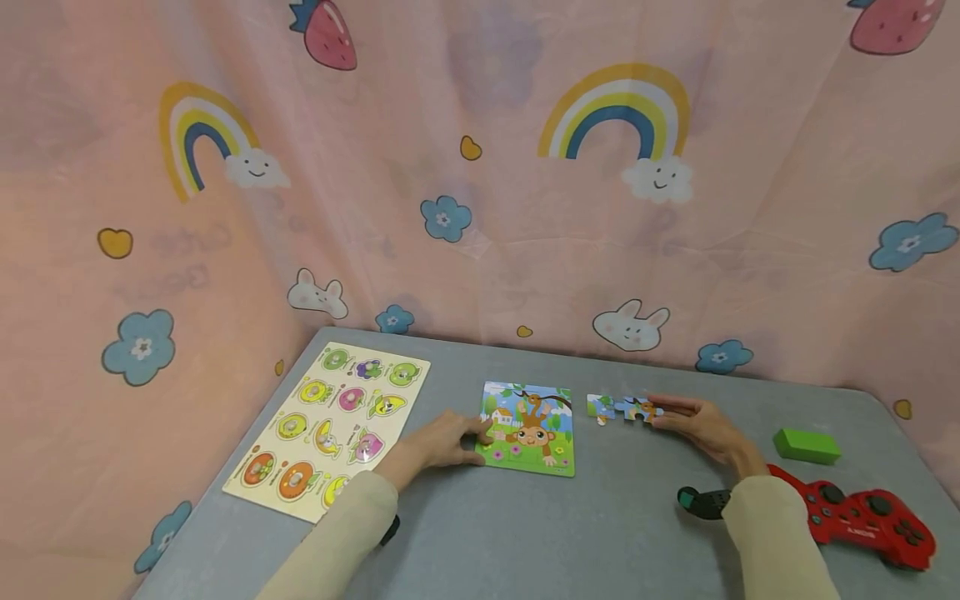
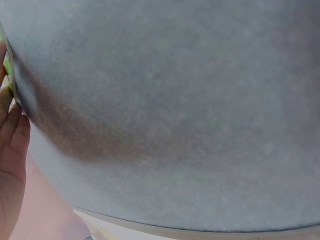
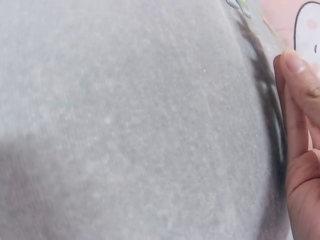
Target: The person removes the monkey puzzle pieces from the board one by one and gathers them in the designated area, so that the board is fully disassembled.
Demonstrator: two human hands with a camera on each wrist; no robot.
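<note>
A square jigsaw puzzle with a monkey picture (image 1: 528, 429) lies in the middle of the grey table. My left hand (image 1: 446, 442) grips its left edge, fingertips and thumb at the border; in the left wrist view the fingers (image 2: 11, 130) meet that thin edge. To the puzzle's right, my right hand (image 1: 701, 425) pinches the right end of a short row of joined jigsaw pieces (image 1: 637, 409). The left end of that row carries a blue and green piece (image 1: 598, 406). Seen from the right wrist, thumb and forefinger (image 3: 295, 65) press together on a thin edge.
A cream fruit puzzle board (image 1: 311, 446) lies at the left, partly behind my left forearm. Right of my right hand are a green block (image 1: 807, 447) and a red game controller (image 1: 862, 517). A pink patterned curtain (image 1: 510, 275) hangs behind the table (image 1: 555, 542).
</note>
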